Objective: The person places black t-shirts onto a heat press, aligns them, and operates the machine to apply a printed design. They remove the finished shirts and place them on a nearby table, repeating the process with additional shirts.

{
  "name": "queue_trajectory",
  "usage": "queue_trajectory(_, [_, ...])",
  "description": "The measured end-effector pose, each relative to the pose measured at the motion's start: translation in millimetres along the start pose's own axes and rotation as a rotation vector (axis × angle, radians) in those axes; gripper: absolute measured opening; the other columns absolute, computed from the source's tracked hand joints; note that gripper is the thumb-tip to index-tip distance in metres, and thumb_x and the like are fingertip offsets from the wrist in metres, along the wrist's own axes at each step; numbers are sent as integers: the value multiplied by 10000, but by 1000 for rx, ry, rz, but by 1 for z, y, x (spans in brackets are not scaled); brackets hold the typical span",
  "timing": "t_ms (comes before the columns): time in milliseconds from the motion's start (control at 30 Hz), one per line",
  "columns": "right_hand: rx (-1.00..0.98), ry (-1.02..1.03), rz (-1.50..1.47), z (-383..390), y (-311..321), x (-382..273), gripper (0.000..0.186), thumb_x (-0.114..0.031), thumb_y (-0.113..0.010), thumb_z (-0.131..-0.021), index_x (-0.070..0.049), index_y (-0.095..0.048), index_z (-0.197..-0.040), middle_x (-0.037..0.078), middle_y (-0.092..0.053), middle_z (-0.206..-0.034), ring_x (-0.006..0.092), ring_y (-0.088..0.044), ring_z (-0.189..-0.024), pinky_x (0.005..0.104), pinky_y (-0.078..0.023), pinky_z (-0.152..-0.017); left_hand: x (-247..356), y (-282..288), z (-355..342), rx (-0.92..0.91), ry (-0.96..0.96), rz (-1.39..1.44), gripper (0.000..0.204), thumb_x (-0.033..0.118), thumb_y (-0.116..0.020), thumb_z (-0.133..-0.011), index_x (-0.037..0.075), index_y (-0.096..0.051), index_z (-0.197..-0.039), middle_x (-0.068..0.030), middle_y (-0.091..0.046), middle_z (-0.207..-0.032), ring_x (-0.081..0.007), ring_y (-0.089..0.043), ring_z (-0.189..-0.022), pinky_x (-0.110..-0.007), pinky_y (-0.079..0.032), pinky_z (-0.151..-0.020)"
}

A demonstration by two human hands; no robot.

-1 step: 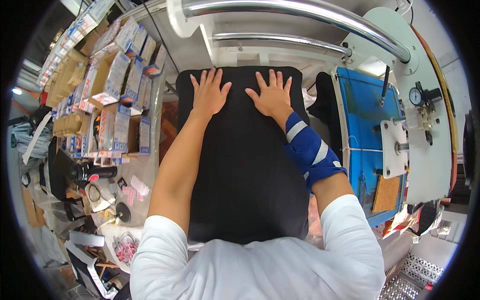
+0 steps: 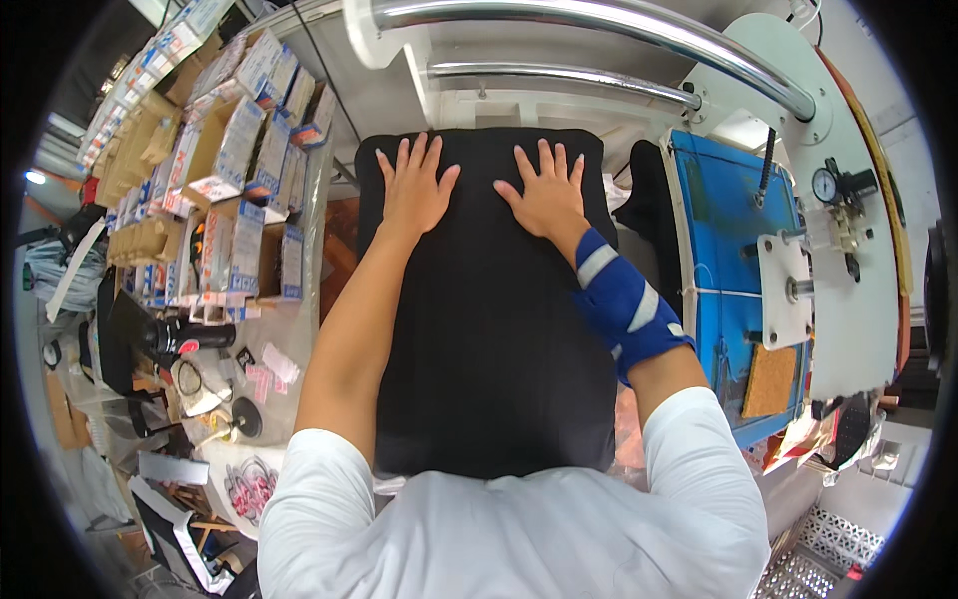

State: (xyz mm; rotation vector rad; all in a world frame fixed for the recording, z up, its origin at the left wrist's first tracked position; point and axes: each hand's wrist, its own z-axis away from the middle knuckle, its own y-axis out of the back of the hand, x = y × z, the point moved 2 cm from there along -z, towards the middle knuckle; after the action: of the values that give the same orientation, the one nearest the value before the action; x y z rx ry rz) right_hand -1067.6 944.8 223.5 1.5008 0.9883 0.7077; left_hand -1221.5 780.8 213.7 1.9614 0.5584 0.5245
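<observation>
A black fabric piece [image 2: 489,329] lies stretched smooth over a flat board with rounded far corners. My left hand [image 2: 415,190] rests flat on its far left part, fingers spread and pointing away from me. On the far right part lies my right hand [image 2: 547,195], also flat with its fingers apart. Neither hand holds anything. A blue wrap with pale stripes [image 2: 629,304] goes around my right forearm. Whether the fabric is a garment, I cannot tell.
Two chrome bars [image 2: 599,25] cross beyond the board. At right stands a machine with a blue panel [image 2: 733,230] and a pressure gauge [image 2: 825,185]. More black cloth [image 2: 649,200] hangs beside it. Open cardboard boxes [image 2: 225,150] are stacked on the left table, near a black bottle-like object [image 2: 205,335].
Both hands stay in nearly the same spots on the black fabric. The view has shifted very slightly.
</observation>
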Motion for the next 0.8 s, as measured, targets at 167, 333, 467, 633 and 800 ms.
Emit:
queue_trajectory(167, [-97, -64, -62, 170, 48, 9, 772, -581, -488, -1013, -107, -334, -1602, 203, -269, -1658, 423, -209, -1540, 605, -116, -1242, -15, 82, 154, -206, 159, 67, 721, 492, -545, -1014, 67, -371, -1570, -208, -329, -1628, -473, -283, -1491, -659, -165, -1212])
queue_trajectory(333, [-61, -484, -468, 338, 46, 36, 714, -450, -558, -1029, -49, -331, -1574, 254, -436, -1525, 444, -415, -1410, 467, -360, -1164, -18, 133, 332, -327, 665, 889, 709, 423, -488, -1071, -29, -272, -1572, -265, -380, -1567, -368, -375, -1461, -444, -290, -1211])
queue_trajectory(467, [-13, -647, -726, 380, 17, 80, 535, -429, -613, -1018, 8, -615, -1327, 215, -696, -1149, 340, -666, -1078, 375, -496, -974, -52, 114, 407, -479, 1207, 1605, 558, 391, -465, -1098, -35, -516, -1454, -166, -587, -1439, -250, -527, -1349, -373, -371, -1164])
queue_trajectory(633, [-89, -891, -1392, 403, 24, 118, 219, -277, -678, -1011, -72, -734, -1063, 12, -706, -985, 133, -659, -884, 289, -519, -806, -111, 134, 431, -387, 1105, 1720, 382, 249, -620, -1038, -28, -628, -1301, -107, -689, -1284, -214, -649, -1181, -349, -491, -1048])
queue_trajectory(800, [-31, -830, -1874, 392, 69, 94, 185, -240, -609, -1050, -61, -655, -1068, 41, -720, -1066, 191, -693, -1023, 320, -572, -915, -104, 142, 437, -353, 1174, 1749, 336, 238, -687, -1001, -9, -651, -1226, -74, -730, -1136, -177, -689, -992, -322, -533, -911])
